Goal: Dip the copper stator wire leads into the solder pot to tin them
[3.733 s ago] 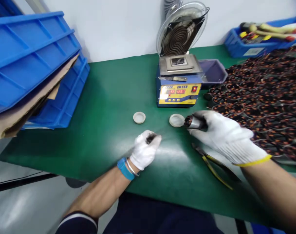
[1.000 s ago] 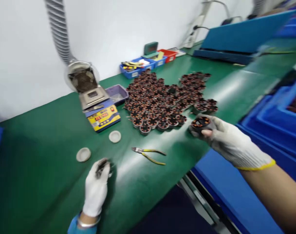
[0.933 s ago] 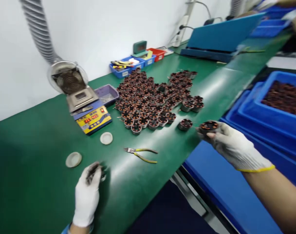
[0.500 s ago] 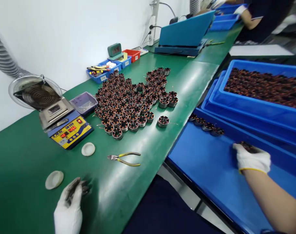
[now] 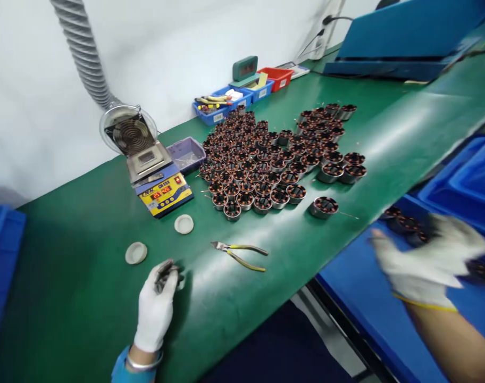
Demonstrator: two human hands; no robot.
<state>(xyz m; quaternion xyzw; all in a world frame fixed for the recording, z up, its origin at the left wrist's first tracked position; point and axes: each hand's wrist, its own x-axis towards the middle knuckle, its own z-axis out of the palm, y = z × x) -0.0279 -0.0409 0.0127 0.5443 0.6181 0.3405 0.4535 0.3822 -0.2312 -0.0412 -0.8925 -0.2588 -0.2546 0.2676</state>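
My left hand [image 5: 157, 303], in a white glove with darkened fingertips, is low over the green table, its fingers curled in; whether anything is inside is hidden. Pliers with yellow handles [image 5: 242, 254] lie to its right. My right hand [image 5: 426, 263], gloved and smeared by motion, is over the blue tray [image 5: 358, 282] with thumb and fingers apart. Beside it in the tray is a short row of motor stators [image 5: 406, 223], and another stator [image 5: 482, 270] sits to the right. A single stator [image 5: 324, 206] with a wire end stands on the table near a large group of stators [image 5: 262, 165].
A yellow-and-blue soldering pot [image 5: 165, 194] with a fan above stands at the left. Near it are two small white lids [image 5: 184, 224] and a purple tray [image 5: 186, 154]. Blue bins [image 5: 212, 114] and a red bin [image 5: 277, 77] line the wall. A blue machine [image 5: 402, 40] stands behind.
My view has turned left. My right hand has let go of the stator it held in the blue tray and opened. My left hand stays curled over the table.
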